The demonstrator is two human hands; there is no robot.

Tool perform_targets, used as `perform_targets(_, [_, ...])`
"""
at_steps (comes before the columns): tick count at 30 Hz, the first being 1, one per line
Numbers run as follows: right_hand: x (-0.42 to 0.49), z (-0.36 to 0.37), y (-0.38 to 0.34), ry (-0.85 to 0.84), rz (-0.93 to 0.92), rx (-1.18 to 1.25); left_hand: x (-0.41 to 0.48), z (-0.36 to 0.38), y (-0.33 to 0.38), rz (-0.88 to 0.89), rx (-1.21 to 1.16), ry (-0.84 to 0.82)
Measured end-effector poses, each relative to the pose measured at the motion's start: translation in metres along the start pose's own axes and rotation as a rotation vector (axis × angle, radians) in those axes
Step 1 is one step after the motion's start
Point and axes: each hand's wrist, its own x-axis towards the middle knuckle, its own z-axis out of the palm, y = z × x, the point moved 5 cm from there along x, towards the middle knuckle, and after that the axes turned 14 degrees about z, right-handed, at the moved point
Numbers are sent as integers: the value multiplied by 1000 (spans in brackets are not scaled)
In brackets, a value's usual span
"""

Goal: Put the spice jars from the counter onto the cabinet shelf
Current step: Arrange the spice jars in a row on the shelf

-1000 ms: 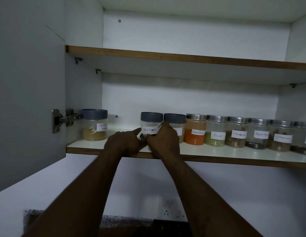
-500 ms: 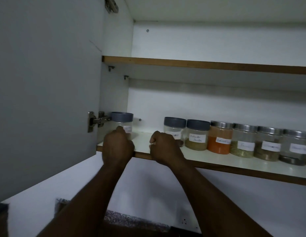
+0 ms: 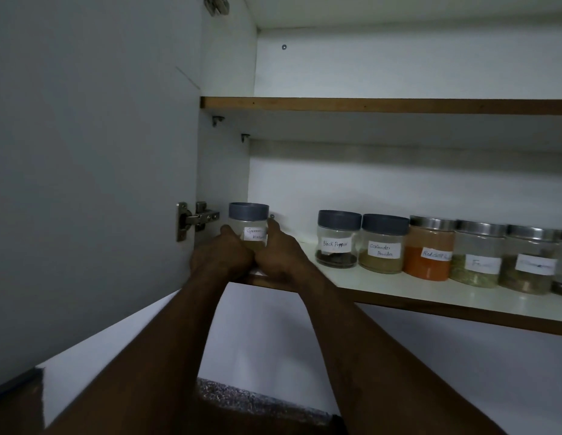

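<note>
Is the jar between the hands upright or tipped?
Upright: the garam masala jar stands on the shelf, grey lid level on top.

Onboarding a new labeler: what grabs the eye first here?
Both hands, left hand and right hand, cup the blue-lidded garam masala jar at the lower shelf's left end, by the door hinge. A gap separates it from the labelled row starting with the black pepper jar.

I see three grey-lidded jars (image 3: pixel 248 225) with white labels, silver lids on the jars (image 3: pixel 476 254) at right, one jar (image 3: pixel 429 251) filled bright orange, a white shelf (image 3: pixel 430 301) edged brown, and speckled grey counter (image 3: pixel 257 400) at bottom.
</note>
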Motion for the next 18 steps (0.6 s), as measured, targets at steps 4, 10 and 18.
perform_targets(4, [-7, -10, 8, 176, 29, -41, 12, 14, 2, 85, -17, -67])
perform_targets(10, [-24, -25, 16, 372, 37, -96, 17, 26, 13, 208, 72, -118])
perform_targets(18, [-46, -25, 23, 466, -8, -175, 10, 25, 20, 464, 401, -173])
